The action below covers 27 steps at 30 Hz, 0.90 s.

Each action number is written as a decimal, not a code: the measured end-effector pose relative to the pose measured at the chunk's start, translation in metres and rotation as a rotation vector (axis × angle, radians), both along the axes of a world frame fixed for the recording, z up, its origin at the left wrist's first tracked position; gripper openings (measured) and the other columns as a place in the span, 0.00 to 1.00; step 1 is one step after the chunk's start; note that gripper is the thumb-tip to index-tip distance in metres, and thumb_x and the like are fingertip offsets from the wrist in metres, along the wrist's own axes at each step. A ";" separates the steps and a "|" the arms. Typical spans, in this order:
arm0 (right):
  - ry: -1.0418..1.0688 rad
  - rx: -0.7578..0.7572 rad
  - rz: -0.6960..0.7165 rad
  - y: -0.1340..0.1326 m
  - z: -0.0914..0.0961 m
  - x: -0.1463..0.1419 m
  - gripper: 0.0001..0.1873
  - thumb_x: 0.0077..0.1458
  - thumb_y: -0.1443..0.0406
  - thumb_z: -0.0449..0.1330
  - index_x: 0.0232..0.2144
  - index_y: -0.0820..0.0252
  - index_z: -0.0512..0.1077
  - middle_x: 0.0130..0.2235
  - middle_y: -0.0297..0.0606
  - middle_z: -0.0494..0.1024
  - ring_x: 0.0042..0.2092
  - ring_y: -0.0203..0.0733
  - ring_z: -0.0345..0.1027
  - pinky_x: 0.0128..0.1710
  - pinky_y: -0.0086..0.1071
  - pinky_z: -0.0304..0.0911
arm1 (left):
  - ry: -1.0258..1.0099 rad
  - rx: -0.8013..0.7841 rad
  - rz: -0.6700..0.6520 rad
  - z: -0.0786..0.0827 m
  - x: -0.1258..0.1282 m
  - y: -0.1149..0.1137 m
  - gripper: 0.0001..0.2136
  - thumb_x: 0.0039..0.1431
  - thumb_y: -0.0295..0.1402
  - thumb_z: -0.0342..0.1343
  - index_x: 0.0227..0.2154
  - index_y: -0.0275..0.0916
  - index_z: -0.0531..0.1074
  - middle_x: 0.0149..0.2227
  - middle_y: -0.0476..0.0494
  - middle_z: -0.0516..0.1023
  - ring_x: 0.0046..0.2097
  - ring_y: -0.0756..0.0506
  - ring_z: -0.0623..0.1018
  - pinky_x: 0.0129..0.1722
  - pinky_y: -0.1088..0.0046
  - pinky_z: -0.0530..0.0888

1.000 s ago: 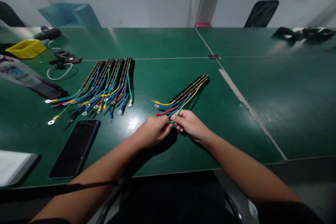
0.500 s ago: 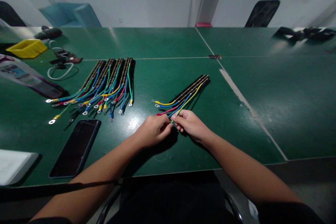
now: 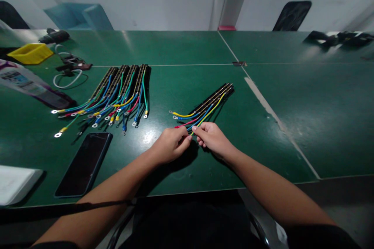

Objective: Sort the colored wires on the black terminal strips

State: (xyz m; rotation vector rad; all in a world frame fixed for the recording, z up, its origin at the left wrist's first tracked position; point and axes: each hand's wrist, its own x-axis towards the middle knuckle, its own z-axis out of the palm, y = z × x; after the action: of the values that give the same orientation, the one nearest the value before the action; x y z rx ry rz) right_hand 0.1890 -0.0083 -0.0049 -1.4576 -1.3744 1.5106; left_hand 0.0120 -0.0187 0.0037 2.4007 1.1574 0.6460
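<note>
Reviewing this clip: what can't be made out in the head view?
Head view: yellow-green wire, near end hidden by the left hand.
Head view: white-and-purple package, print blurred, left end cut off by the edge.
Head view: white object, cut off by the left edge.
Head view: black items, far right, too blurred.

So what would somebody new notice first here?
Probably the left hand and right hand, meeting at a yellow-green wire in the middle. Then the colorful wires fanning from four black strips, left of the hands. The bright yellow tray stands out too, farther back at the left.
</note>
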 end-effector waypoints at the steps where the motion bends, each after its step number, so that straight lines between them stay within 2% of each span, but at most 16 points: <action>1: -0.012 0.006 -0.003 0.000 0.000 0.000 0.17 0.55 0.55 0.57 0.23 0.61 0.64 0.18 0.31 0.68 0.16 0.28 0.58 0.13 0.22 0.51 | -0.009 -0.001 0.003 0.000 0.000 0.000 0.10 0.62 0.34 0.47 0.27 0.36 0.65 0.20 0.53 0.64 0.22 0.53 0.62 0.25 0.77 0.55; 8: 0.021 0.036 -0.012 -0.001 0.003 -0.001 0.19 0.53 0.53 0.58 0.22 0.61 0.64 0.17 0.30 0.66 0.16 0.28 0.58 0.14 0.21 0.50 | -0.073 -0.053 0.009 0.000 0.002 0.000 0.09 0.60 0.34 0.49 0.28 0.36 0.66 0.22 0.52 0.67 0.23 0.54 0.64 0.25 0.78 0.57; 13: 0.061 0.026 -0.015 -0.001 0.004 -0.001 0.20 0.53 0.51 0.58 0.22 0.61 0.63 0.17 0.29 0.65 0.17 0.28 0.56 0.14 0.22 0.50 | -0.140 -0.116 0.004 0.004 0.005 -0.002 0.10 0.59 0.36 0.50 0.26 0.36 0.65 0.21 0.53 0.66 0.23 0.54 0.64 0.24 0.78 0.57; 15: 0.073 0.023 -0.018 -0.002 0.004 -0.001 0.19 0.52 0.52 0.59 0.22 0.61 0.63 0.17 0.29 0.65 0.17 0.28 0.57 0.15 0.22 0.50 | -0.219 -0.290 -0.004 0.004 0.006 -0.002 0.13 0.60 0.39 0.49 0.25 0.36 0.64 0.20 0.52 0.66 0.23 0.54 0.66 0.23 0.78 0.59; 19: 0.121 0.018 -0.010 -0.002 0.006 0.000 0.19 0.52 0.52 0.60 0.23 0.61 0.64 0.17 0.29 0.66 0.18 0.28 0.55 0.16 0.23 0.49 | -0.505 -0.893 -0.001 0.003 0.007 -0.002 0.16 0.63 0.42 0.43 0.30 0.35 0.66 0.21 0.50 0.69 0.20 0.52 0.70 0.19 0.79 0.64; 21: 0.158 0.012 0.012 -0.002 0.006 0.000 0.18 0.52 0.53 0.59 0.23 0.61 0.64 0.18 0.30 0.68 0.18 0.28 0.56 0.17 0.23 0.49 | -0.641 -1.099 -0.036 0.003 0.007 0.000 0.14 0.62 0.41 0.45 0.32 0.34 0.67 0.21 0.48 0.70 0.19 0.52 0.71 0.18 0.79 0.64; 23: 0.188 0.008 0.029 -0.002 0.006 0.000 0.18 0.52 0.53 0.59 0.24 0.62 0.65 0.19 0.32 0.70 0.19 0.28 0.57 0.18 0.23 0.49 | -0.736 -1.228 -0.076 0.004 0.007 0.002 0.12 0.61 0.39 0.48 0.32 0.33 0.68 0.22 0.46 0.72 0.20 0.52 0.71 0.18 0.80 0.64; 27: 0.225 -0.001 0.045 -0.001 0.004 0.001 0.19 0.53 0.52 0.59 0.24 0.62 0.65 0.20 0.32 0.70 0.19 0.28 0.57 0.19 0.23 0.49 | -0.839 -1.388 -0.055 0.006 0.006 0.006 0.10 0.59 0.36 0.52 0.33 0.32 0.70 0.23 0.46 0.72 0.20 0.54 0.69 0.17 0.81 0.62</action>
State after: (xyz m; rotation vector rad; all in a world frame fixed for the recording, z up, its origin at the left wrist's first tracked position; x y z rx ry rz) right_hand 0.1899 -0.0088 -0.0006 -1.2225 -1.2779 1.6481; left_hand 0.0179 -0.0129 0.0100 0.8309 0.7055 0.4651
